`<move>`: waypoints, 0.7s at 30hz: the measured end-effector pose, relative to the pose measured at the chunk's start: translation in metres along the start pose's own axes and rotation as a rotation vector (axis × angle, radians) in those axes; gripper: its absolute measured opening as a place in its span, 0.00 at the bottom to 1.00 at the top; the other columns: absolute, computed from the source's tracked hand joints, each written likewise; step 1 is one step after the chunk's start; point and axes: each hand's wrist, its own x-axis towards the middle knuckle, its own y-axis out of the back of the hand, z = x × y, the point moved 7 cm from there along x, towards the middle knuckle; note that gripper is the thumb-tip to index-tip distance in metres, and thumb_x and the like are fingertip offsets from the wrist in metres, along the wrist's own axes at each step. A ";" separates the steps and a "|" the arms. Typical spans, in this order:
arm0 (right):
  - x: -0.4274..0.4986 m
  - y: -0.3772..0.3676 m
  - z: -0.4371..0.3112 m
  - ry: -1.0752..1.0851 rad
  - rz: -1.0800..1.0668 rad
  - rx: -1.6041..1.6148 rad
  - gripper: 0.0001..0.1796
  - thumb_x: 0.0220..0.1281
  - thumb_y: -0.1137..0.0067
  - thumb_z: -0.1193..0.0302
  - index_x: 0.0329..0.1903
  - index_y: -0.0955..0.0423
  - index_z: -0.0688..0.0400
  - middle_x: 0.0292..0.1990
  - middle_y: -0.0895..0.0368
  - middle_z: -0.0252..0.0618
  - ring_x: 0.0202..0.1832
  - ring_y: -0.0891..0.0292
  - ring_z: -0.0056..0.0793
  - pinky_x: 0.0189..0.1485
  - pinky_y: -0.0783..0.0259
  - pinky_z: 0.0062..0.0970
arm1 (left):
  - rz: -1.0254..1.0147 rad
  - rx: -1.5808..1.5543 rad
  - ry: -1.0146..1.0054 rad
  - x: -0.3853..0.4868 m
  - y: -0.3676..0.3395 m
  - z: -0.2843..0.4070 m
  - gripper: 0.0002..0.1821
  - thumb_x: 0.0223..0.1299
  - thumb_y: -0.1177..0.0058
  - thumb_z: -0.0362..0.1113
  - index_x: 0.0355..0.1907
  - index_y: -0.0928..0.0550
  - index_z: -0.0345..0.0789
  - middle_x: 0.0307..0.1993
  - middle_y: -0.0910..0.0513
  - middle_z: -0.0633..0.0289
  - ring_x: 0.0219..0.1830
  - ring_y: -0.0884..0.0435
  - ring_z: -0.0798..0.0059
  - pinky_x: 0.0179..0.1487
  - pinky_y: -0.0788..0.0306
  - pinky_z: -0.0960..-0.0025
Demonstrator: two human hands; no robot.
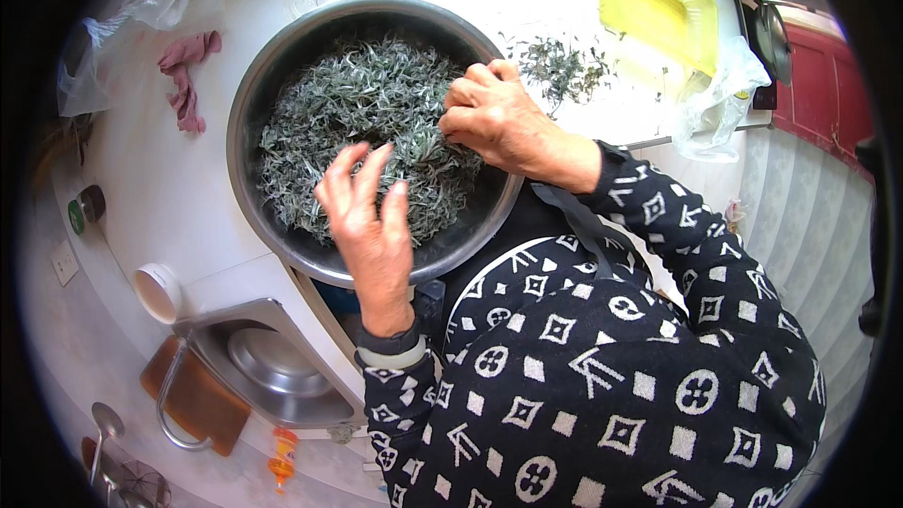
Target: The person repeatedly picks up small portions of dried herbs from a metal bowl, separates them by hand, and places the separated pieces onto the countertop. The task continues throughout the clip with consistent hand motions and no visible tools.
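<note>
A wide stainless steel basin (pixel 243 77) sits on the white countertop, heaped with grey-green leafy sprigs (pixel 367 77). Over the near part of the heap is my left hand (pixel 370 219), its fingers apart and slightly blurred, with nothing visible in them. My right hand (pixel 494 116) is at the right side of the basin, fingers curled down by the leaves. Its fingertips are partly hidden, so whether they pinch a sprig cannot be told. Just right of the basin, a loose pile of darker leaf scraps (pixel 564 70) lies on the counter.
A yellow plastic basket (pixel 659 3) stands at the back right, near a clear plastic bag (pixel 723 102). Left are a pink cloth (pixel 187 77), another plastic bag (pixel 152 0), a lidded jar (pixel 86 209) and a white cup (pixel 159 293). A steel sink (pixel 331 395) with a faucet (pixel 166 388) is lower left.
</note>
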 end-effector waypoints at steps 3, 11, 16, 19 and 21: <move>-0.005 0.021 0.000 -0.120 0.017 0.174 0.08 0.56 0.27 0.72 0.39 0.16 0.51 0.39 0.20 0.29 0.46 0.26 0.33 0.54 0.38 0.38 | -0.066 -0.024 -0.111 0.009 -0.026 0.016 0.29 0.51 0.34 0.20 0.58 0.13 0.40 0.62 0.23 0.54 0.66 0.30 0.53 0.70 0.34 0.55; -0.014 0.054 0.007 -0.412 -0.034 0.937 0.04 0.65 0.30 0.76 0.40 0.14 0.61 0.37 0.14 0.32 0.44 0.19 0.22 0.49 0.24 0.23 | -0.049 -0.032 -0.068 0.013 -0.036 0.003 0.09 0.51 0.33 0.23 0.36 0.14 0.34 0.48 0.18 0.60 0.58 0.26 0.57 0.64 0.34 0.55; -0.067 0.089 0.094 -0.587 0.044 0.496 0.17 0.64 0.31 0.74 0.56 0.18 0.60 0.44 0.14 0.37 0.48 0.18 0.30 0.51 0.25 0.32 | 0.039 -0.037 -0.012 -0.001 -0.004 -0.017 0.07 0.52 0.32 0.24 0.35 0.14 0.32 0.45 0.17 0.59 0.54 0.23 0.58 0.61 0.29 0.58; -0.086 0.086 0.123 -0.374 -0.081 -0.795 0.31 0.61 0.35 0.76 0.68 0.28 0.57 0.48 0.19 0.45 0.49 0.20 0.50 0.48 0.27 0.45 | 0.112 -0.003 0.121 0.004 0.017 -0.040 0.14 0.56 0.29 0.28 0.46 0.13 0.31 0.53 0.17 0.54 0.59 0.22 0.56 0.65 0.29 0.56; -0.091 0.086 0.144 -0.510 0.038 -0.490 0.21 0.64 0.37 0.76 0.60 0.23 0.58 0.47 0.18 0.46 0.46 0.20 0.49 0.45 0.25 0.46 | 0.123 0.065 0.229 0.013 0.025 -0.055 0.25 0.57 0.28 0.29 0.58 0.16 0.32 0.60 0.20 0.51 0.66 0.25 0.52 0.70 0.31 0.54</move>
